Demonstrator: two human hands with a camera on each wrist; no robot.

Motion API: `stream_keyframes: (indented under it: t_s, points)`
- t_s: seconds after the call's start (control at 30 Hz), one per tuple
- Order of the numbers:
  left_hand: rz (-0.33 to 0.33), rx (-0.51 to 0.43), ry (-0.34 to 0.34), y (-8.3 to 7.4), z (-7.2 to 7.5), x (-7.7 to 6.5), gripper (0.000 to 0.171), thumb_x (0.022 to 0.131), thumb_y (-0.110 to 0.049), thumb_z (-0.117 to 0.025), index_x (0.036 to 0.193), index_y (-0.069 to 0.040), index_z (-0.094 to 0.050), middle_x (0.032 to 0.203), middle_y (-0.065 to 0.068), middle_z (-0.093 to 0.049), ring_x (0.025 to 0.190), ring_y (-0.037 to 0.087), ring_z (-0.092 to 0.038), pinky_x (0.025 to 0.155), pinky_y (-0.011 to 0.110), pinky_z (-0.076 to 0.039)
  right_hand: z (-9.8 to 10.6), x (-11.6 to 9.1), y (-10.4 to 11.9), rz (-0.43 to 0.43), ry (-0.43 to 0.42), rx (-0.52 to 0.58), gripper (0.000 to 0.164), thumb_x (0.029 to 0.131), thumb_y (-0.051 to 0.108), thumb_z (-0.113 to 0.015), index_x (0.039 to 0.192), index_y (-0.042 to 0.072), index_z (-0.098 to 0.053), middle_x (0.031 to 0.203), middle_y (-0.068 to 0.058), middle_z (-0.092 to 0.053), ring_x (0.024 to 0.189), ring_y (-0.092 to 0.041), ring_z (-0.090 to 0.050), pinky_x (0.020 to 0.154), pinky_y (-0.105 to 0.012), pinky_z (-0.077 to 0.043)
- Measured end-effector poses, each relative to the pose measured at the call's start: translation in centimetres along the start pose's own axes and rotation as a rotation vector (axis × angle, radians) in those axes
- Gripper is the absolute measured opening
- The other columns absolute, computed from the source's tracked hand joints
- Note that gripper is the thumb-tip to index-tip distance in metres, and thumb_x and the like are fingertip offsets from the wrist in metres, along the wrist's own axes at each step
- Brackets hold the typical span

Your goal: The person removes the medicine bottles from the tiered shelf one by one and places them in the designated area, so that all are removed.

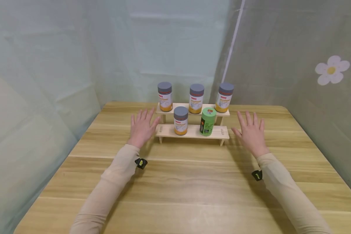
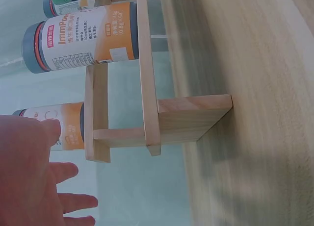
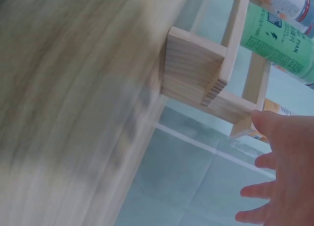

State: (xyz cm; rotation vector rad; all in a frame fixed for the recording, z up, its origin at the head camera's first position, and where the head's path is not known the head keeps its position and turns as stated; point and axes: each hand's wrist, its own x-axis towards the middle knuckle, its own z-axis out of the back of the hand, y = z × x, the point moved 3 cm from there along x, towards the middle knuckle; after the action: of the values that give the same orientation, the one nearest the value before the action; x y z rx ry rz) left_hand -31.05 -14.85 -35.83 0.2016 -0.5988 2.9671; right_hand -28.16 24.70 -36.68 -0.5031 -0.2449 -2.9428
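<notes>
A two-tier wooden rack (image 1: 193, 131) stands toward the back of the table. Its upper shelf bears three grey-capped supplement bottles, at left (image 1: 165, 101), middle (image 1: 196, 103) and right (image 1: 223, 102). On the lower shelf are a matching grey-capped bottle (image 1: 180, 125) and a green bottle (image 1: 207, 125) to its right. My left hand (image 1: 142, 127), fingers spread and straight, is beside the rack's left end, holding nothing. Beyond the right end my right hand (image 1: 251, 134) is likewise spread and holds nothing. Both wrist views show the rack's ends close to the thumbs.
The wood-grain table (image 1: 187, 188) extends in front of the rack and out to both sides. Behind it hangs a pale curtain (image 1: 175, 42), and a greyer one with flower prints (image 1: 331, 70) is at the right. Each wrist carries a small black device (image 1: 141, 163).
</notes>
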Motion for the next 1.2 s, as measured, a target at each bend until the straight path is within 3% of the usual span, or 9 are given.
stream_keyframes:
  t_s: [0.17, 0.27, 0.43, 0.57, 0.8, 0.93, 1.2]
  points:
    - [0.002, -0.009, -0.005, 0.0, 0.0, 0.1, 0.064, 0.102, -0.052, -0.032, 0.155, -0.019, -0.019, 0.160, 0.018, -0.020, 0.148, 0.040, -0.014, 0.118, 0.059, 0.005, 0.3, 0.0, 0.1, -0.005, 0.002, 0.020, 0.068, 0.098, 0.039, -0.053, 0.153, 0.011, -0.024, 0.154, -0.029, -0.022, 0.142, -0.054, -0.016, 0.112, -0.072, -0.007]
    - [0.010, -0.026, -0.008, -0.1, 0.0, 0.2, 0.064, 0.101, -0.051, -0.037, 0.155, -0.019, -0.021, 0.157, 0.020, -0.028, 0.145, 0.041, -0.024, 0.118, 0.060, -0.008, 0.5, -0.1, 0.1, -0.010, 0.011, 0.037, 0.066, 0.099, 0.037, -0.053, 0.151, 0.009, -0.025, 0.153, -0.030, -0.024, 0.140, -0.053, -0.020, 0.112, -0.070, -0.010]
    - [0.022, -0.085, -0.003, -0.4, 0.3, 0.4, 0.062, 0.101, -0.046, -0.044, 0.152, -0.015, -0.029, 0.150, 0.020, -0.041, 0.136, 0.040, -0.041, 0.109, 0.058, -0.033, 0.8, 0.0, 0.1, -0.009, -0.031, 0.097, 0.056, 0.097, 0.025, -0.057, 0.143, 0.000, -0.037, 0.143, -0.032, -0.038, 0.126, -0.052, -0.042, 0.102, -0.068, -0.033]
    - [0.049, -0.141, 0.018, -0.6, 0.4, 0.5, 0.058, 0.100, -0.041, -0.048, 0.149, -0.013, -0.033, 0.139, 0.021, -0.053, 0.123, 0.038, -0.054, 0.098, 0.055, -0.045, 1.0, 0.2, 0.5, -0.013, -0.069, 0.144, 0.047, 0.096, 0.021, -0.057, 0.136, -0.002, -0.045, 0.133, -0.030, -0.048, 0.115, -0.048, -0.052, 0.092, -0.062, -0.044]
    - [0.153, -0.245, 0.081, 0.1, 0.5, 0.8, 0.066, 0.099, -0.046, -0.046, 0.151, -0.010, -0.027, 0.130, 0.021, -0.059, 0.113, 0.038, -0.059, 0.095, 0.052, -0.046, 1.8, 0.9, 2.0, -0.036, -0.085, 0.208, 0.043, 0.097, 0.022, -0.056, 0.133, -0.002, -0.050, 0.131, -0.027, -0.053, 0.109, -0.045, -0.057, 0.086, -0.058, -0.048]
    - [0.162, -0.322, 0.175, 0.6, 0.4, 1.1, 0.069, 0.099, -0.048, -0.046, 0.151, -0.008, -0.026, 0.134, 0.023, -0.055, 0.118, 0.038, -0.056, 0.099, 0.051, -0.045, 2.1, 1.4, 2.6, -0.052, -0.092, 0.263, 0.042, 0.097, 0.022, -0.056, 0.132, -0.001, -0.051, 0.132, -0.025, -0.054, 0.109, -0.042, -0.058, 0.086, -0.056, -0.049]
    - [0.156, -0.462, 0.303, 1.6, -0.9, 2.0, 0.068, 0.100, -0.046, -0.046, 0.150, -0.005, -0.028, 0.137, 0.025, -0.050, 0.118, 0.037, -0.056, 0.102, 0.049, -0.043, 2.4, 2.6, 3.5, -0.075, -0.075, 0.374, 0.048, 0.096, 0.021, -0.057, 0.136, -0.003, -0.046, 0.136, -0.027, -0.050, 0.124, -0.044, -0.048, 0.104, -0.059, -0.038]
